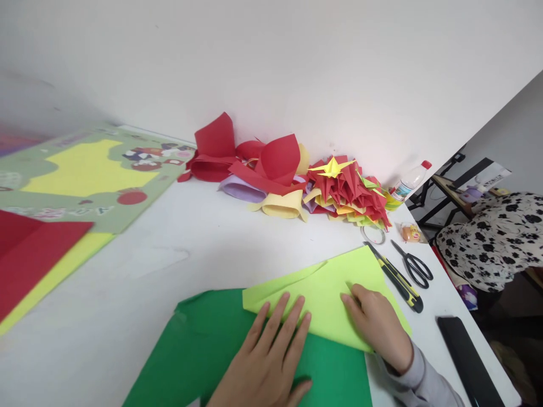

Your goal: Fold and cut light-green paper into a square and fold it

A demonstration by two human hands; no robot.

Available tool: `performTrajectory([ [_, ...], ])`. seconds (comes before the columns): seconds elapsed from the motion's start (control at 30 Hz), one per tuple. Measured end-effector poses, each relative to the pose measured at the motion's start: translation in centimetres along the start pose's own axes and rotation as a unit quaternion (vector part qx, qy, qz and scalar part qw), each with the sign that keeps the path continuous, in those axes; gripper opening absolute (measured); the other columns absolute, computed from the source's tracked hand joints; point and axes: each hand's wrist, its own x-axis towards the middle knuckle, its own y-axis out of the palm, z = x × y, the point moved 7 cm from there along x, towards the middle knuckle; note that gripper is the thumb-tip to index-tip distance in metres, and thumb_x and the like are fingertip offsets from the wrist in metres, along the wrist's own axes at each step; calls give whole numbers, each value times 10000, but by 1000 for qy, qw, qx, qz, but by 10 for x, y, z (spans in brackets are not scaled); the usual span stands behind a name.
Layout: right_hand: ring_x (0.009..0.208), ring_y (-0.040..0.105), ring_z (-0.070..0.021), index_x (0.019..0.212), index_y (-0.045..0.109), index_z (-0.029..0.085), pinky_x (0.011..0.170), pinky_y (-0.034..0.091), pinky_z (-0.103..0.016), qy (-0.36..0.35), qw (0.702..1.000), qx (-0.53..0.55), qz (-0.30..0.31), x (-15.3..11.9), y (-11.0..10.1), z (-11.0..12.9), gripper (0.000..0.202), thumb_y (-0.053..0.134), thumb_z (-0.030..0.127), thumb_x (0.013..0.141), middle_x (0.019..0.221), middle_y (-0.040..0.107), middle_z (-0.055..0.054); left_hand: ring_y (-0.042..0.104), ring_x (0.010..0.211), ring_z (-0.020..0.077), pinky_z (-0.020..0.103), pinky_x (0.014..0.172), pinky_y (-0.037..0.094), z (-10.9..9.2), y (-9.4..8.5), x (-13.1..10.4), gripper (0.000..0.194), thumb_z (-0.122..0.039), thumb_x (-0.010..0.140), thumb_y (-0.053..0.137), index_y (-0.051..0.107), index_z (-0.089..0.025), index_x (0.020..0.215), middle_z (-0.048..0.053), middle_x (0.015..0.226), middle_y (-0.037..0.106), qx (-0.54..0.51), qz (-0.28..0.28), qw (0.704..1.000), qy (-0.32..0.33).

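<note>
My left hand [271,353] lies flat with fingers spread, across the edge between a lime-yellow paper sheet [322,288] and the green paper [212,322] under it. The lime sheet looks folded over, with a slit-like line near its upper left edge. My right hand [375,316] rests on the right part of the lime sheet, its fingers curled and thumb near the index finger. Whether anything is inside those fingers is hidden. A yellow-and-black utility knife [401,282] and dark-handled scissors [413,264] lie just beyond my right hand.
Red curled paper pieces [280,164] and a heap of folded paper stars [348,186] stand along the wall. Nearby are a tape roll [373,234], a bottle [409,182] and a black case [469,362]. A green poster [161,195] and red paper [38,249] lie left. Someone in a floral garment [494,243] is at right.
</note>
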Motion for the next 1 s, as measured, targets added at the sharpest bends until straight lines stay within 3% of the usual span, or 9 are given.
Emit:
performTrajectory([
  [0.1,659,545,-204,703,391,231,606,282,-288,-20,999,15,-23,0,-1,0,293,378,335,977,688,575,-35,423,1319,370,504,1147,139,6,0,1,582,-509,837,524,547,-166,1306,123,1402,541,-15,3,1000,-25],
  [0.37,594,532,-203,738,332,250,570,255,-288,7,998,57,-25,6,2,-9,290,312,366,1003,612,508,6,405,1344,367,506,1131,204,11,-1,3,511,-467,904,459,555,-143,1288,168,1390,536,-6,-10,999,-40],
  [0.5,600,538,-203,745,323,251,574,261,-286,25,997,64,-36,11,2,-15,281,315,347,1009,611,505,9,447,1310,377,530,1075,309,22,-1,9,499,-454,936,404,538,-132,1293,195,1365,548,-5,-27,999,-45],
  [0.6,609,540,-194,739,345,246,581,275,-281,24,997,63,-38,14,3,-17,288,333,333,1013,624,524,5,556,1190,353,478,955,445,33,-4,13,478,-394,954,383,508,-85,1297,222,1303,578,4,-39,999,-35],
  [0.77,619,549,-181,743,420,226,583,281,-275,18,997,55,-40,15,0,-14,296,356,312,1018,649,562,-9,652,998,263,386,818,536,57,-8,17,466,-427,976,357,483,-91,1273,161,1130,666,-38,-45,995,-79],
  [1.0,635,550,-172,760,468,207,590,278,-272,18,998,56,-26,15,-3,-10,285,374,298,1014,658,558,-8,679,943,251,376,780,549,63,-5,16,453,-440,957,407,461,-137,1289,118,1092,702,-69,-25,993,-92],
])
